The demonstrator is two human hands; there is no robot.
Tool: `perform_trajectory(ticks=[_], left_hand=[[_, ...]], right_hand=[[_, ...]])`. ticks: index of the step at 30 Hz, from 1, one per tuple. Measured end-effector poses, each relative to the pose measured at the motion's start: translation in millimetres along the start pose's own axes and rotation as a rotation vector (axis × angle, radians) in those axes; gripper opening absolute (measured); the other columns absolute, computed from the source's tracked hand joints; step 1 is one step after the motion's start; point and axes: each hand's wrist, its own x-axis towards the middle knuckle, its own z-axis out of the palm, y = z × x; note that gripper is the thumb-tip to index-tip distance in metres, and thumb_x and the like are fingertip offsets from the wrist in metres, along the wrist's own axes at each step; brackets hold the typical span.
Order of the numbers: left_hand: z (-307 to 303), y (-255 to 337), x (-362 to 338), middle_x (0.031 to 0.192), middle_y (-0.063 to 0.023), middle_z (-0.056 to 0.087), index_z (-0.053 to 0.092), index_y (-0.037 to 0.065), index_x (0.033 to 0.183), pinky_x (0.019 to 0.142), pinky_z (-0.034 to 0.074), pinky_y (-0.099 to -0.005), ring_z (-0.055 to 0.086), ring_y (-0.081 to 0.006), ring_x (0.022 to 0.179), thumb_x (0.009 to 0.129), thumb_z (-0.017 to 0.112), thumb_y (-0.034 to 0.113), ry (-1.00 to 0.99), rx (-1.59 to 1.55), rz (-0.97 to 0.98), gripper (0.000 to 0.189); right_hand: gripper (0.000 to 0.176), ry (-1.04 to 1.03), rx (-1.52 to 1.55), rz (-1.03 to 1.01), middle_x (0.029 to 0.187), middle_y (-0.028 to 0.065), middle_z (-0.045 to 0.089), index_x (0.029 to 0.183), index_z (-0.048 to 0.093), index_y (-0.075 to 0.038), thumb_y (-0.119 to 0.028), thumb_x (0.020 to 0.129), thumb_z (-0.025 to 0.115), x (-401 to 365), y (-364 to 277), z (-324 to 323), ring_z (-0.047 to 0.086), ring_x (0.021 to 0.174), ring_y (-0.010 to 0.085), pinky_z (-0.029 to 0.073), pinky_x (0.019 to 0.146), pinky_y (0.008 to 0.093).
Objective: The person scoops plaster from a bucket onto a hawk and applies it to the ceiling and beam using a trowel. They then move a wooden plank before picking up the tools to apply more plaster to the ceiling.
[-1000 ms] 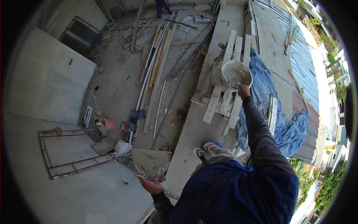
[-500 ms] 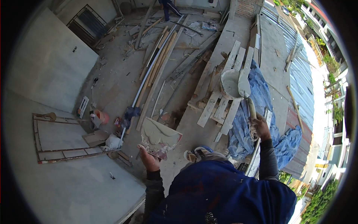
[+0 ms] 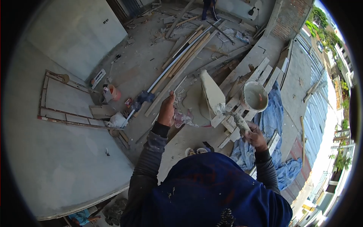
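My left hand (image 3: 167, 110) grips the near-left edge of a flat plastering hawk (image 3: 185, 118), its thumb on top and its other fingers mostly hidden. Wet, pale plaster (image 3: 192, 99) is spread over the board. In my right hand (image 3: 256, 137) is the plaster-smeared handle of a trowel (image 3: 212, 92). The long, coated blade stands on edge at the right side of the hawk, seemingly touching the plaster. Right of the blade, a round bucket (image 3: 245, 99) with grey-white mix inside rests on a bench of wooden slats (image 3: 261, 70).
Long poles (image 3: 189, 53) and planks lie across the dusty floor ahead. A blue tarp (image 3: 273, 109) drapes on my right, beside the roof sheets (image 3: 315, 81). An orange bucket (image 3: 114, 92) stands leftward. One person (image 3: 210, 9) is at the back, another (image 3: 81, 217) lower left.
The trowel has swung left from the bucket to the hawk, with my right hand lower. My left hand and the hawk have risen and shifted right. The view has turned.
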Motion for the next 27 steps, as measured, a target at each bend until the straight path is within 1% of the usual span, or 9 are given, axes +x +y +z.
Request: perform_trajectory(ticks=[3,6,13,17,18,20,22,24,27], left_hand=[[-5,18,-6,0.112,-0.012,0.06,0.054,-0.007,0.12,0.088,0.045,-0.0282,0.058,-0.0141,0.099,0.098,0.044,0.045,-0.098,-0.155,-0.05,0.057],[-33,4,6,0.107,-0.0084,0.061,0.056,-0.003,0.118,0.084,0.047,-0.0273,0.058,-0.0116,0.093,0.097,0.045,0.046,-0.105,-0.106,0.01,0.055],[-45,19,-12,0.111,-0.0064,0.061,0.056,0.0,0.121,0.088,0.047,-0.0284,0.06,-0.0136,0.098,0.096,0.048,0.044,0.097,-0.326,0.07,0.051],[-56,21,-12,0.113,-0.0075,0.061,0.055,0.001,0.123,0.086,0.05,-0.03,0.062,-0.0155,0.098,0.095,0.05,0.043,0.102,-0.334,0.066,0.051],[-52,27,-15,0.113,-0.0082,0.062,0.054,0.0,0.123,0.084,0.051,-0.0304,0.062,-0.0161,0.097,0.095,0.051,0.043,0.094,-0.382,0.035,0.051],[-45,29,-16,0.113,-0.0089,0.062,0.054,0.0,0.123,0.082,0.052,-0.0308,0.063,-0.0166,0.096,0.095,0.051,0.043,0.078,-0.429,0.004,0.051],[-37,28,-13,0.113,-0.0094,0.062,0.054,-0.001,0.122,0.08,0.054,-0.0316,0.064,-0.0171,0.096,0.094,0.052,0.044,0.052,-0.423,-0.02,0.052],[-33,20,-4,0.111,-0.0096,0.063,0.054,0.0,0.122,0.079,0.055,-0.0319,0.065,-0.0179,0.094,0.094,0.051,0.044,-0.003,-0.471,-0.063,0.052],[-32,15,1,0.11,-0.0104,0.063,0.053,0.001,0.122,0.077,0.057,-0.0331,0.066,-0.0194,0.092,0.096,0.048,0.044,-0.113,-0.621,-0.078,0.05]], right_hand=[[0.041,-0.126,-0.16,0.053,0.076,-0.0015,0.057,0.116,0.06,0.003,-0.026,0.088,0.062,16,-17,16,0.048,0.063,0.0042,0.038,0.058,0.02],[0.038,-0.209,-0.22,0.158,0.076,-0.0019,0.057,0.114,0.06,0.004,-0.024,0.088,0.061,24,-25,7,0.048,0.066,0.0039,0.037,0.06,0.0191],[0.041,-0.107,-0.207,0.205,0.069,0.0,0.053,0.113,0.061,0.001,-0.026,0.083,0.064,3,-31,-28,0.045,0.051,0.0067,0.033,0.046,0.0219],[0.053,0.021,-0.252,-0.074,0.072,-0.001,0.055,0.118,0.059,0.001,-0.039,0.084,0.065,1,-14,-24,0.048,0.059,0.0055,0.037,0.05,0.0205],[0.048,0.05,-0.373,-0.151,0.08,0.0024,0.058,0.117,0.058,0.001,-0.033,0.084,0.066,6,-16,-14,0.052,0.065,0.01,0.042,0.056,0.0227],[0.042,0.195,-0.744,-0.591,0.089,0.0086,0.059,0.113,0.056,0.002,-0.023,0.081,0.069,29,-11,15,0.056,0.073,0.0174,0.047,0.065,0.0276],[0.041,0.335,-0.874,-0.645,0.095,0.0164,0.058,0.107,0.051,0.002,-0.008,0.073,0.072,41,-23,61,0.059,0.083,0.0255,0.047,0.075,0.0339],[0.039,0.389,-0.941,-0.706,0.092,0.0174,0.054,0.104,0.051,0.0,-0.006,0.071,0.072,63,-6,77,0.059,0.082,0.0338,0.048,0.069,0.0397],[0.039,0.424,-1.148,-0.747,0.092,0.0177,0.053,0.105,0.053,-0.002,-0.005,0.07,0.07,89,25,83,0.056,0.079,0.0378,0.047,0.066,0.0438]])
